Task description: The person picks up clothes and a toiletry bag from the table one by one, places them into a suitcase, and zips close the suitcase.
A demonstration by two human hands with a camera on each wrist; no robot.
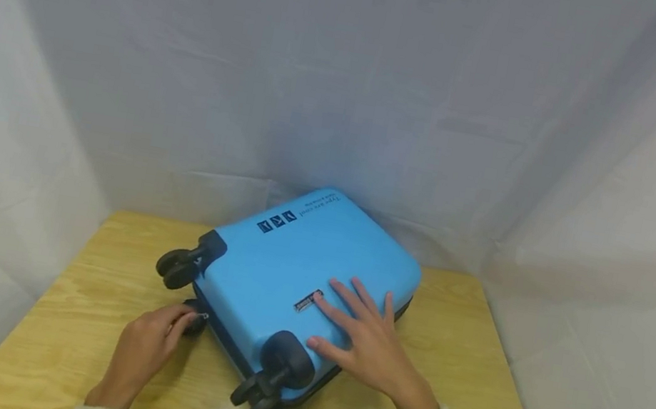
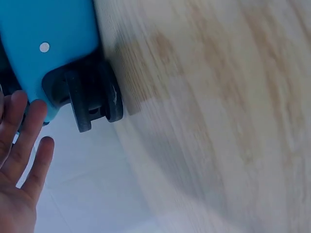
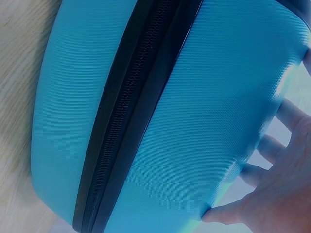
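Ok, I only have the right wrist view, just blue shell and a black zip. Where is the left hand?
Observer: The left hand is at the suitcase's near edge, fingertips at a small silver piece; whether it pinches it I cannot tell.
Operator: How does the case lie?
Observer: Flat on the wooden table, wheels at the end nearest the person.
Operator: Anything by the right hand?
Observer: A small metal badge on the top shell, beside its fingers.
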